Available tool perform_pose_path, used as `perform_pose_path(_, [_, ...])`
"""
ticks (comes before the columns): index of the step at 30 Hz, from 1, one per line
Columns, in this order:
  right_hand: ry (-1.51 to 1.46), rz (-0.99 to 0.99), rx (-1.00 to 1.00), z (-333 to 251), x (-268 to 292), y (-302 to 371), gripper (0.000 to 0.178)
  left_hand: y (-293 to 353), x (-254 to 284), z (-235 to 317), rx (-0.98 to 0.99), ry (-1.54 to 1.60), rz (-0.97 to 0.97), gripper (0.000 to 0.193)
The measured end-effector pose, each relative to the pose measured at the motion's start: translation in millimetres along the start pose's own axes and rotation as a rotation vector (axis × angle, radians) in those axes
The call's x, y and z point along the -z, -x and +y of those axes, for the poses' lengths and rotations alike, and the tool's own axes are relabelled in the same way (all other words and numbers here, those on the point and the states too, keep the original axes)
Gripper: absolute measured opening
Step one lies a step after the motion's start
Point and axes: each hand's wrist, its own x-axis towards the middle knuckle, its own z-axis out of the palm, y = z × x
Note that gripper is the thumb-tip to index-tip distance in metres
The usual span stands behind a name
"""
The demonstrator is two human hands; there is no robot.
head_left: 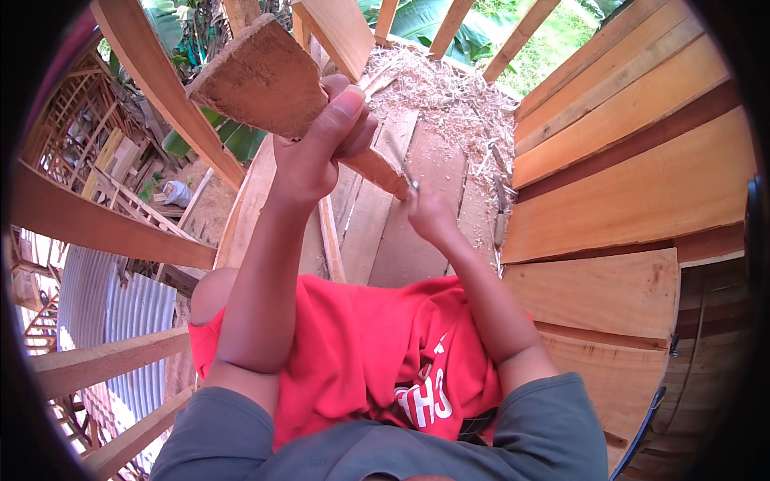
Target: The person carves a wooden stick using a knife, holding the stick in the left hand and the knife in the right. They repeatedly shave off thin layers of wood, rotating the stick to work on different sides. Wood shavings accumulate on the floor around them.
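A rough, paddle-shaped piece of wood (261, 76) is raised in front of me, its broad end up and to the left. My left hand (325, 140) is closed around it, thumb on top, where it narrows. The slimmer end slants down to the right, close to my right hand (433, 215). That hand is curled shut at the wood's narrow tip. A thin, dark, blade-like tool (399, 152) sticks up from its fingers, most of it hidden by the hand and the wood.
Curly wood shavings (449, 100) cover the far part of the plank floor (417, 232). Wide boards (626, 184) form a wall at my right. Upright posts and a curved beam (160, 88) stand at the left, with corrugated metal sheets (138, 301) beyond. Red cloth (361, 345) lies over my lap.
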Motion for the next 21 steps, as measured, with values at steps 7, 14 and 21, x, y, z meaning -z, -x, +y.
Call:
perform_pose_path(7, [-0.059,-0.019,-0.037,-26,27,-9,0.033,4,4,4,0.012,-0.02,0.004,0.025])
perform_pose_path(14, [-0.102,-0.031,0.041,-53,44,-15,0.029,3,11,7,-0.005,-0.023,0.002,0.025])
perform_pose_path(21, [0.102,-0.175,0.051,-29,29,-18,0.027,3,13,6,-0.007,0.026,-0.051,0.025])
